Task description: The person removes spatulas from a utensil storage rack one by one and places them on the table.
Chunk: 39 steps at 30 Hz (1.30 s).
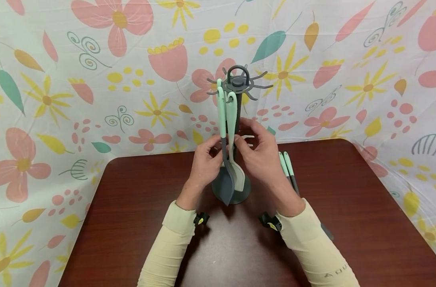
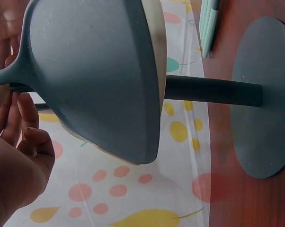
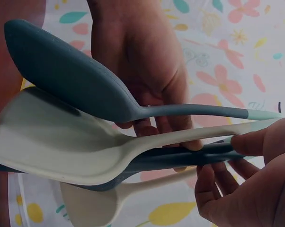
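A dark utensil stand (image 1: 238, 115) rises from a round base (image 1: 244, 193), with hooked arms around its top. From the hooks on its left side hang a grey turner (image 1: 226, 185) and a cream turner (image 1: 238, 177), both with mint handle ends. Behind them, the right wrist view shows another cream utensil (image 3: 93, 203). My left hand (image 1: 204, 164) reaches behind the grey turner, its fingertips holding the stand's pole. From the other side my right hand (image 1: 263, 157) grips the pole, thumb in front beside the cream handle and fingers behind.
Two more mint-ended utensils (image 1: 286, 165) lie on the brown table (image 1: 131, 223) to the right, partly hidden by my right forearm. A floral cloth (image 1: 160, 131) hangs close behind the stand and along the table's sides.
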Motion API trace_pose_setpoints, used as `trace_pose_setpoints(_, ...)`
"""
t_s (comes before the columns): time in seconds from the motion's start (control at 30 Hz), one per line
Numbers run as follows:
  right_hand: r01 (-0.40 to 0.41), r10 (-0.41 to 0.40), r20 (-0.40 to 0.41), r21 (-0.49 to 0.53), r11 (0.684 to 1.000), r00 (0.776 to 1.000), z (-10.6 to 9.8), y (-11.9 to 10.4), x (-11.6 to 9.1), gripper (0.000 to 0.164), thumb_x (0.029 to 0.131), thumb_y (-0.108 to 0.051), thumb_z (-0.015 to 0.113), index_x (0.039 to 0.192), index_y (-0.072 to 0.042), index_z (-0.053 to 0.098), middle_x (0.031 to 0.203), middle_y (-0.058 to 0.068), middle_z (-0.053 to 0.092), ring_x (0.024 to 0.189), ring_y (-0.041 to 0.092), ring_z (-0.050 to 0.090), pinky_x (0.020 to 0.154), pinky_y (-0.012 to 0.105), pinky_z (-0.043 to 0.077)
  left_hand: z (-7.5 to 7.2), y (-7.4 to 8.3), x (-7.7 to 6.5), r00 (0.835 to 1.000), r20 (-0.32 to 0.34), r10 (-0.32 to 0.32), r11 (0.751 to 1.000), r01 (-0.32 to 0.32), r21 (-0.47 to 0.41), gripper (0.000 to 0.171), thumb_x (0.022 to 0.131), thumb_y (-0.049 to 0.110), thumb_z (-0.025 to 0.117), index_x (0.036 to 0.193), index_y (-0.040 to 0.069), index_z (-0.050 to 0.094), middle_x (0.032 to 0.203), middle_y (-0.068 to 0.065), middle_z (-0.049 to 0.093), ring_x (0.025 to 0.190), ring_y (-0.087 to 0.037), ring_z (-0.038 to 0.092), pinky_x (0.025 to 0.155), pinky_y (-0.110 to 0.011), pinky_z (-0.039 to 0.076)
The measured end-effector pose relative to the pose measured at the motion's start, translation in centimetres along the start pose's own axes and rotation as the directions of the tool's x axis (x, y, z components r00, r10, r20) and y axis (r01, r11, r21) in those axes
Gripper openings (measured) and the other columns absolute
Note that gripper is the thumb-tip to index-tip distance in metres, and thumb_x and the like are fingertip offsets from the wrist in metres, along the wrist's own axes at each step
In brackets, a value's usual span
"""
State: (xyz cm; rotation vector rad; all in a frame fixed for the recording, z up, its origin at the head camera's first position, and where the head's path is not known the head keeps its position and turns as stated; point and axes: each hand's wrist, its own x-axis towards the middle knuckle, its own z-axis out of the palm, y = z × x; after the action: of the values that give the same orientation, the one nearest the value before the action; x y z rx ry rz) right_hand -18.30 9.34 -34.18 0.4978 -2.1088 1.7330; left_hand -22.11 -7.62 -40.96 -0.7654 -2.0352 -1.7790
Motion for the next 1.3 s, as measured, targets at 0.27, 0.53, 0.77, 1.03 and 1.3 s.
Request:
trace_pose_setpoints(0.27, 0.024, -0.023, -0.009, 0.007, 1.000, 1.000, 0.0, -0.1, 0.6, 0.037, 0.102, 0.002, 0.065, 0.137, -0.008, 0.069, 0.118, 0.008, 0.071, 0.111, 0.019, 0.069, 0.087, 0.032, 0.055, 0.0, 0.1, 0.0, 1.000, -0.011, -0.009, 1.000, 0.009, 0.005, 0.018, 0.103, 0.011, 0.071, 0.120, 0.009, 0.078, 0.080, -0.012, 0.066, 0.057, -0.023, 0.051, 0.056, -0.029, 0.044)
trace_pose_setpoints(0.53, 0.007, -0.007, -0.015, -0.020, 1.000, 1.000, 0.2, 0.0, 0.8, 0.036, 0.102, 0.004, 0.065, 0.135, -0.008, 0.070, 0.116, 0.009, 0.071, 0.110, 0.019, 0.069, 0.083, 0.032, 0.054, -0.1, 0.0, -0.1, 1.000, -0.006, -0.009, 1.000, 0.009, 0.014, 0.018, 0.103, 0.011, 0.072, 0.120, 0.008, 0.077, 0.081, -0.009, 0.067, 0.059, -0.022, 0.053, 0.057, -0.030, 0.046)
trace_pose_setpoints(0.77, 0.015, -0.014, 0.011, -0.061, 0.998, 1.000, -0.1, -0.2, 1.0, 0.034, 0.102, 0.004, 0.064, 0.133, -0.009, 0.072, 0.116, 0.007, 0.072, 0.108, 0.017, 0.070, 0.084, 0.032, 0.055, -0.3, 0.0, -0.1, 1.000, -0.009, -0.012, 1.000, 0.012, -0.023, 0.017, 0.102, 0.009, 0.072, 0.119, 0.006, 0.078, 0.084, -0.009, 0.070, 0.061, -0.026, 0.056, 0.058, -0.029, 0.047)
trace_pose_setpoints(1.03, 0.009, -0.007, 0.026, -0.067, 0.998, 1.000, -0.2, -0.2, 1.1, 0.031, 0.103, -0.001, 0.067, 0.131, -0.009, 0.074, 0.116, 0.007, 0.074, 0.103, 0.018, 0.071, 0.078, 0.027, 0.054, -1.3, 0.4, -0.6, 1.000, -0.019, -0.018, 0.995, 0.016, -0.095, 0.016, 0.102, 0.007, 0.071, 0.115, 0.004, 0.081, 0.095, -0.011, 0.079, 0.072, -0.023, 0.067, 0.061, -0.026, 0.049)
trace_pose_setpoints(1.3, -0.001, 0.005, 0.048, -0.075, 0.997, 0.999, -0.5, 0.0, 1.3, 0.028, 0.104, -0.007, 0.068, 0.131, -0.010, 0.074, 0.114, 0.007, 0.075, 0.102, 0.017, 0.071, 0.081, 0.027, 0.054, -2.2, 0.8, -1.0, 0.999, -0.029, -0.039, 0.997, 0.037, -0.070, 0.017, 0.103, 0.008, 0.071, 0.116, 0.004, 0.081, 0.094, -0.013, 0.080, 0.075, -0.037, 0.070, 0.062, -0.025, 0.051)
